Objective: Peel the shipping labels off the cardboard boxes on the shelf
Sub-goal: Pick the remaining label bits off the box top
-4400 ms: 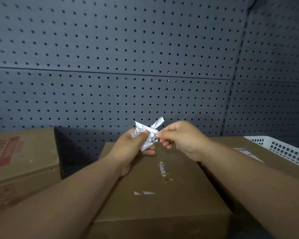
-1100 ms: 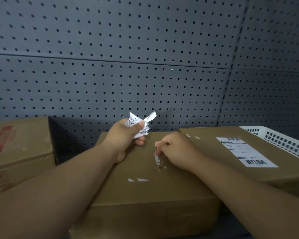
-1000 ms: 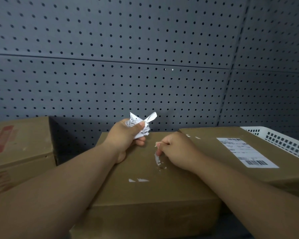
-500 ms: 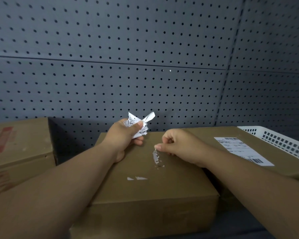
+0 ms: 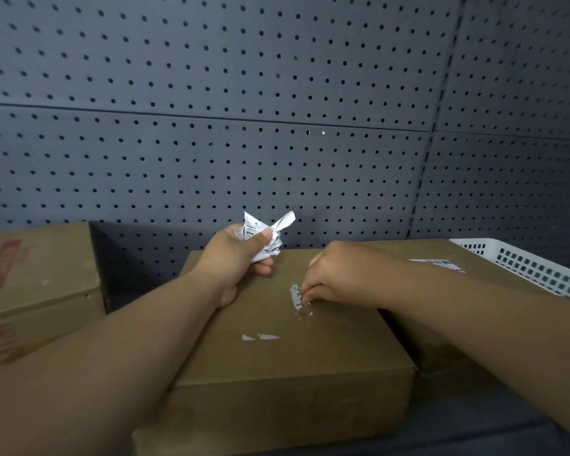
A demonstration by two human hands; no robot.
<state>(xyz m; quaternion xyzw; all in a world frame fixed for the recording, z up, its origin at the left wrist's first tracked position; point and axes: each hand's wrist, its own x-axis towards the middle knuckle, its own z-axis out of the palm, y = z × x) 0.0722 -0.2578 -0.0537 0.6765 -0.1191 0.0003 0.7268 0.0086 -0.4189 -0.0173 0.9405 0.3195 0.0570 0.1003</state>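
Head view of shelf bay, pegboard back (image 5: 211, 126) at 12 o'clock.

Centre: mid box (image 5: 277, 366), top face up, mostly stripped of its label.
- 11 o'clock on box top: left hand (image 5: 237, 261), clenched round crumpled label wad (image 5: 265, 233), heel of hand resting on cardboard.
- 1 o'clock: right hand (image 5: 339, 278), fingers curled, tips picking at torn white label strip (image 5: 294, 293) stuck near box centre. Lifted edge or not: cannot tell.
- 6 o'clock of strip: two small white scraps (image 5: 260, 337), flat on cardboard.
- 3 o'clock: second box (image 5: 507, 284), just beside mid box, w/ intact shipping label (image 5: 438, 263) mostly hidden behind right forearm.
- 2 o'clock, behind it: white basket (image 5: 533, 268).
- 9 o'clock: third box (image 5: 37, 271) w/ red print, apart from mid box across dark gap.

Risks, as judged:
1. Further shredding of strip. Cause: thin ragged paper, strong adhesive, fast or steep pull. Safer w/ low, slow peel.
2. Tearing of cardboard skin along w/ strip. See pale oval scar at 6 o'clock of strip.
3. Loss of wad on any slackening of left grip, or fresh bits sticking to fingers instead of wad.
4. Sliding of mid box toward 12 o'clock under nail scraping. Cause: only heel of left hand pinning it.
5. Scraps overlooked. Cause: small, flat, no free edge.
6. Label on second box untouched, so task approx. half done at best.
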